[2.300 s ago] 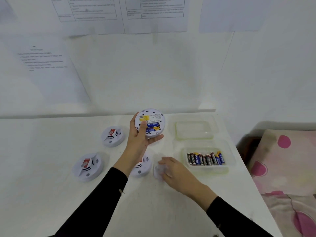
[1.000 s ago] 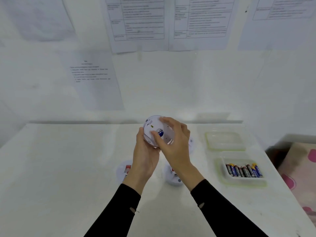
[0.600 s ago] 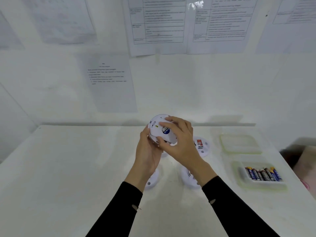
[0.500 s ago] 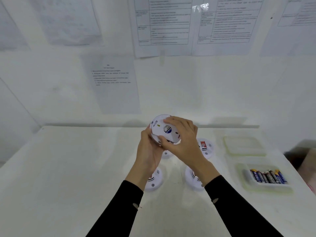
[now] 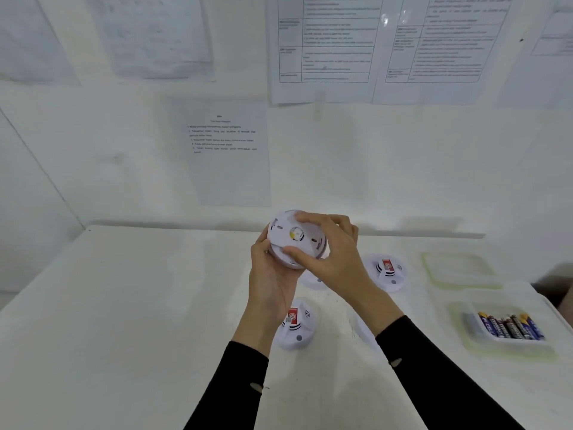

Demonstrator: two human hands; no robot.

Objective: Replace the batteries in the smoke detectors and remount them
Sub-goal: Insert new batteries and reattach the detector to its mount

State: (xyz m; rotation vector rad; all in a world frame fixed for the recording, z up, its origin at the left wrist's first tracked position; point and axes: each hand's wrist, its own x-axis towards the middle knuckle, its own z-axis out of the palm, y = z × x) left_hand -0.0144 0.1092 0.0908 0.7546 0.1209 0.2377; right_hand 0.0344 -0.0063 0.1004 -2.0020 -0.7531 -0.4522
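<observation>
A round white smoke detector (image 5: 291,240) is held up above the white table (image 5: 124,305), its back with the mounting plate facing me. My left hand (image 5: 269,274) grips its body from below and the left. My right hand (image 5: 328,252) grips the plate on top, thumb at its near edge and fingers over its far edge. Other white detectors lie face up on the table: one (image 5: 296,328) under my left wrist and one (image 5: 386,271) to the right. Another (image 5: 362,330) is mostly hidden behind my right forearm.
A clear tub (image 5: 465,336) with several batteries (image 5: 508,325) stands at the right, near the table edge. Behind it lies a clear lid (image 5: 459,270). Printed sheets (image 5: 228,150) hang on the wall beyond the table.
My right hand picked up the plate from the table and brought it onto the detector's back. Since half a second ago the plate has turned, a yellow mark replacing the blue one in its hole.
</observation>
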